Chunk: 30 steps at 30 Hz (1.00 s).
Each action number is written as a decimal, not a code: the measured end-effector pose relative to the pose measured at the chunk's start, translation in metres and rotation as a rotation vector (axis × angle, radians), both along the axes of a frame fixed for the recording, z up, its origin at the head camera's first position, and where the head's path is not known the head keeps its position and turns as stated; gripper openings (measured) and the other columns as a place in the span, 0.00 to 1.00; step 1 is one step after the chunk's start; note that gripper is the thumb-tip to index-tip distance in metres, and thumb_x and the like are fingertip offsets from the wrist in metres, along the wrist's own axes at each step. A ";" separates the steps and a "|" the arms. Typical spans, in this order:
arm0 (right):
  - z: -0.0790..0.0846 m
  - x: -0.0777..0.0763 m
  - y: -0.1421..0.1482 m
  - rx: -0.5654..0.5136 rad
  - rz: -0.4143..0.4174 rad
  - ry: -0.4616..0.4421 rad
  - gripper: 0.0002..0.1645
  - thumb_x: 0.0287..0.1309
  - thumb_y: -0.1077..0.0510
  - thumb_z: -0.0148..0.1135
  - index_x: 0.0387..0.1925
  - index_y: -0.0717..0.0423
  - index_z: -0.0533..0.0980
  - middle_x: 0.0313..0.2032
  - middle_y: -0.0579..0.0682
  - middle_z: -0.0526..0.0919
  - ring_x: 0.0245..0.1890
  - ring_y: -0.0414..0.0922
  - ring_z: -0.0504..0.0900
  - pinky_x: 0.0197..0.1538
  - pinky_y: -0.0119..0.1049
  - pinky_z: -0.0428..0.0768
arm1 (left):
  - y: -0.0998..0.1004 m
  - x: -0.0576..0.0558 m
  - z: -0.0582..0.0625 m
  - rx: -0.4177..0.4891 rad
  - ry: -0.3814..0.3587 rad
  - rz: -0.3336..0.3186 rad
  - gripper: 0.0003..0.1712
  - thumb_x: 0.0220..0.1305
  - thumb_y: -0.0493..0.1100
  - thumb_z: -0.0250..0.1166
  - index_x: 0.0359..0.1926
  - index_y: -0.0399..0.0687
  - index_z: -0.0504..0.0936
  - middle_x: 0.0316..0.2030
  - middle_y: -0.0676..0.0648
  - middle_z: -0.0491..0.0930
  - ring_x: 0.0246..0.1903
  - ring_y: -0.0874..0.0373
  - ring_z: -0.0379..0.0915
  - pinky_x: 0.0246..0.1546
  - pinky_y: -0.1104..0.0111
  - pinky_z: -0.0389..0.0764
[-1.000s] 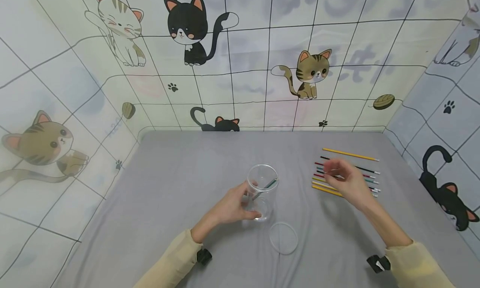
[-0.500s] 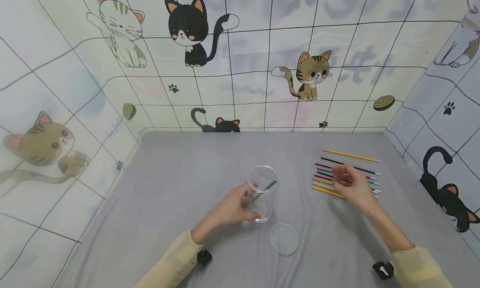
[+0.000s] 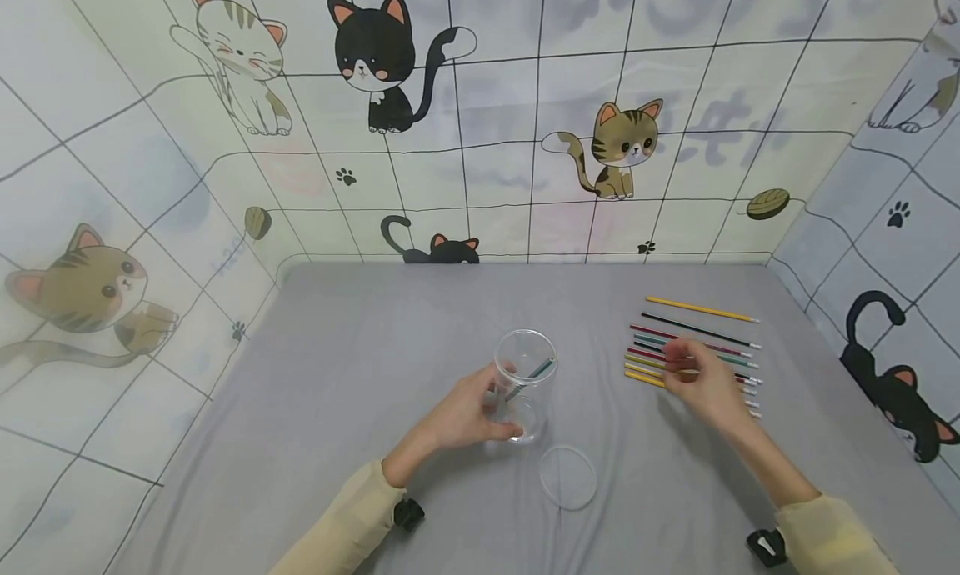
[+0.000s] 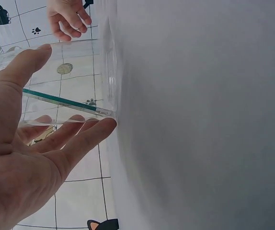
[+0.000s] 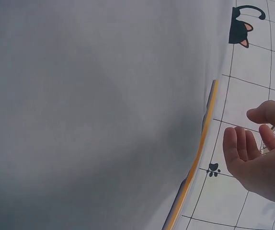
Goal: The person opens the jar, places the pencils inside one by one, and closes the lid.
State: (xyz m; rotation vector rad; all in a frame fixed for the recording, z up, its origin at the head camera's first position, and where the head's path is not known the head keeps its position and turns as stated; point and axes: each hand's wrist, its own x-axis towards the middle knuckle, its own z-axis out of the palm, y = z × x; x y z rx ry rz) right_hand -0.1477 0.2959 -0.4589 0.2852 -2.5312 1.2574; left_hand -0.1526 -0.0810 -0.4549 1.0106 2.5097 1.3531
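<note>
In the head view my left hand (image 3: 467, 412) grips a clear round cup (image 3: 536, 408) standing on the grey cloth, thumb on the near side. A teal pencil (image 3: 529, 378) leans inside it. The left wrist view shows the pencil (image 4: 65, 101) slanting within the clear wall, between thumb and fingers. My right hand (image 3: 705, 382) hovers over a row of pencils (image 3: 656, 367) at the right, hiding part of them. Its fingers are loosely bent, with nothing between them in the right wrist view, where the hand (image 5: 262, 165) shows beyond a yellow pencil (image 5: 200, 148).
A clear round ring or lid (image 3: 542, 475) lies on the cloth in front of the cup. A yellow pencil (image 3: 701, 309) and a black pencil (image 3: 701, 330) lie farther back than the rest of the row. Cat-print walls (image 3: 495, 167) enclose the table on three sides.
My right hand has shifted slightly right and toward me over the pencils, uncovering the left ends of several. My left hand and the cup have stayed put.
</note>
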 end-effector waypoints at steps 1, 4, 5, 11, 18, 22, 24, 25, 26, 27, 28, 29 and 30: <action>0.000 0.000 0.000 -0.001 0.009 0.000 0.23 0.48 0.79 0.68 0.48 0.70 0.74 0.41 0.63 0.79 0.38 0.43 0.80 0.39 0.23 0.80 | 0.000 0.000 0.000 0.001 0.000 0.001 0.33 0.48 0.38 0.80 0.53 0.45 0.72 0.55 0.45 0.76 0.49 0.50 0.75 0.44 0.72 0.81; 0.000 -0.002 -0.002 0.014 0.037 0.002 0.24 0.46 0.79 0.68 0.47 0.71 0.74 0.40 0.63 0.79 0.36 0.45 0.81 0.38 0.25 0.80 | 0.000 0.000 0.000 0.003 0.002 0.002 0.33 0.48 0.38 0.80 0.52 0.44 0.72 0.56 0.44 0.75 0.49 0.50 0.75 0.44 0.73 0.81; 0.000 -0.003 -0.003 0.019 0.046 0.003 0.24 0.46 0.79 0.68 0.47 0.71 0.74 0.40 0.63 0.78 0.36 0.46 0.81 0.38 0.25 0.80 | 0.000 0.000 -0.001 0.006 0.004 0.001 0.33 0.48 0.38 0.80 0.52 0.44 0.72 0.56 0.44 0.75 0.49 0.50 0.75 0.44 0.73 0.81; -0.004 -0.008 -0.007 0.046 0.075 0.015 0.23 0.43 0.80 0.68 0.44 0.70 0.75 0.37 0.61 0.78 0.35 0.53 0.82 0.37 0.30 0.82 | -0.001 0.000 -0.002 0.014 -0.001 -0.003 0.33 0.48 0.38 0.80 0.52 0.44 0.72 0.57 0.45 0.75 0.49 0.49 0.75 0.44 0.72 0.81; -0.006 -0.011 -0.010 0.109 0.083 -0.014 0.24 0.42 0.80 0.69 0.45 0.70 0.74 0.38 0.61 0.78 0.38 0.58 0.82 0.38 0.27 0.81 | -0.001 -0.001 -0.003 0.028 -0.010 -0.009 0.32 0.48 0.38 0.80 0.52 0.45 0.72 0.56 0.45 0.75 0.49 0.49 0.75 0.44 0.72 0.81; -0.004 -0.013 -0.010 0.142 0.092 -0.044 0.24 0.43 0.79 0.70 0.46 0.70 0.74 0.39 0.62 0.79 0.39 0.59 0.83 0.39 0.35 0.83 | -0.001 0.000 -0.003 0.025 -0.004 -0.008 0.32 0.48 0.37 0.80 0.52 0.45 0.72 0.57 0.45 0.75 0.49 0.50 0.76 0.43 0.72 0.81; -0.003 -0.014 -0.011 0.156 0.100 -0.054 0.24 0.44 0.78 0.70 0.46 0.70 0.74 0.39 0.63 0.79 0.39 0.59 0.83 0.39 0.41 0.84 | -0.001 0.000 -0.002 0.022 0.000 -0.008 0.33 0.48 0.37 0.80 0.52 0.45 0.72 0.57 0.45 0.75 0.48 0.50 0.76 0.43 0.72 0.81; -0.003 -0.015 -0.011 0.164 0.103 -0.058 0.24 0.44 0.78 0.70 0.46 0.70 0.74 0.39 0.63 0.79 0.39 0.59 0.83 0.39 0.43 0.84 | -0.001 0.000 -0.002 0.023 -0.001 -0.007 0.33 0.48 0.37 0.80 0.52 0.45 0.72 0.57 0.45 0.75 0.49 0.50 0.76 0.43 0.72 0.81; -0.003 -0.015 -0.012 0.175 0.106 -0.059 0.23 0.44 0.78 0.70 0.45 0.70 0.75 0.39 0.63 0.79 0.39 0.59 0.83 0.39 0.45 0.84 | -0.001 0.000 -0.002 0.023 -0.002 -0.007 0.33 0.48 0.37 0.80 0.53 0.45 0.72 0.57 0.45 0.75 0.49 0.50 0.76 0.43 0.73 0.81; -0.003 -0.016 -0.012 0.188 0.109 -0.062 0.23 0.44 0.78 0.70 0.45 0.69 0.75 0.39 0.62 0.79 0.38 0.58 0.83 0.39 0.46 0.83 | -0.001 -0.001 -0.002 0.022 -0.002 -0.006 0.34 0.48 0.37 0.80 0.53 0.45 0.72 0.57 0.45 0.75 0.49 0.50 0.76 0.43 0.73 0.81; -0.003 -0.017 -0.012 0.202 0.112 -0.064 0.23 0.44 0.78 0.70 0.45 0.69 0.75 0.38 0.61 0.80 0.38 0.57 0.83 0.38 0.46 0.83 | -0.001 -0.001 -0.002 0.023 -0.003 -0.006 0.34 0.48 0.37 0.80 0.53 0.45 0.72 0.57 0.45 0.75 0.49 0.50 0.76 0.43 0.73 0.81; -0.003 -0.018 -0.013 0.223 0.113 -0.066 0.22 0.45 0.77 0.70 0.45 0.68 0.76 0.37 0.60 0.80 0.37 0.56 0.83 0.38 0.46 0.83 | -0.001 -0.001 -0.002 0.022 -0.005 -0.006 0.34 0.48 0.38 0.80 0.54 0.45 0.72 0.57 0.46 0.75 0.49 0.50 0.76 0.43 0.73 0.81; -0.003 -0.019 -0.013 0.241 0.116 -0.067 0.22 0.44 0.77 0.70 0.44 0.68 0.76 0.37 0.58 0.80 0.37 0.55 0.82 0.37 0.46 0.83 | -0.001 -0.001 -0.002 0.021 -0.007 -0.006 0.34 0.48 0.38 0.80 0.54 0.45 0.72 0.57 0.46 0.75 0.49 0.50 0.76 0.43 0.73 0.81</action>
